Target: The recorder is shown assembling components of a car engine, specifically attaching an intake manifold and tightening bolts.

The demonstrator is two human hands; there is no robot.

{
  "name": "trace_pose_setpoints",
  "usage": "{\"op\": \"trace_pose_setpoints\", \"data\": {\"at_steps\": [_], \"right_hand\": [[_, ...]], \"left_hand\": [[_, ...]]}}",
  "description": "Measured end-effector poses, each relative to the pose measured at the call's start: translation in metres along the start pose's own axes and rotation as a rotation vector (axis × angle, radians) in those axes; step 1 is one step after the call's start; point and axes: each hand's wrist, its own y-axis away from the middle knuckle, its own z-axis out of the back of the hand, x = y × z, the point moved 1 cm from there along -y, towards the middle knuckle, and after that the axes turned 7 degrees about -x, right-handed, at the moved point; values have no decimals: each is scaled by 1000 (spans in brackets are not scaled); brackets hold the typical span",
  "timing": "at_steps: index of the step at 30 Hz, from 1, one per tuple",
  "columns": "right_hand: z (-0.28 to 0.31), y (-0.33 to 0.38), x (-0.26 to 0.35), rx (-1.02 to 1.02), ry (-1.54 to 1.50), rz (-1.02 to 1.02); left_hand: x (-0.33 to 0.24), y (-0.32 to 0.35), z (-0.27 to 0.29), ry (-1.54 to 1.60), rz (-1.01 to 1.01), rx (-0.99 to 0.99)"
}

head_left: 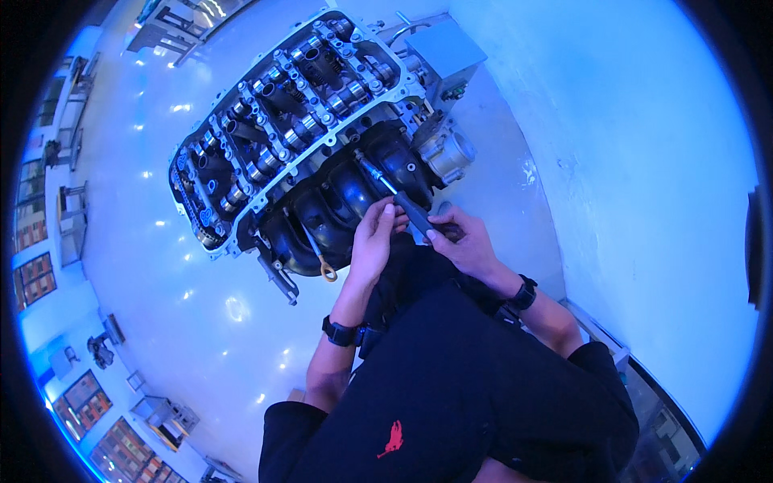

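In my right hand (465, 244) is the black handle of a socket driver (412, 214), gripped near its lower end. Its silver shaft slants up and left, and the tip meets the upper edge of the black intake manifold (352, 193). My left hand (375, 235) is beside the upper part of the handle, its curled fingers against it; the handle partly hides them. Above the manifold lies the engine's open cylinder head (274, 121), with camshafts and lobes exposed. A dipstick with an orange ring (328, 272) stands at the manifold's front, left of my left hand.
A silver throttle body (448, 153) juts from the engine's right end, below a grey box (445, 52). A pale wall (636, 161) rises on the right. Across the glossy floor (129, 217), benches and racks line the far left. A metal table (173, 32) stands at the back.
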Motion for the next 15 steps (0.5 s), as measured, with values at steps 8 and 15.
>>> {"op": "trace_pose_setpoints", "data": {"at_steps": [8, 15], "right_hand": [[-8, 3, -3, 13, 76, 62], [-19, 0, -3, -70, 75, 70]], "left_hand": [[-3, -9, -4, 382, 164, 282], [5, -20, 1, 429, 151, 282]]}}
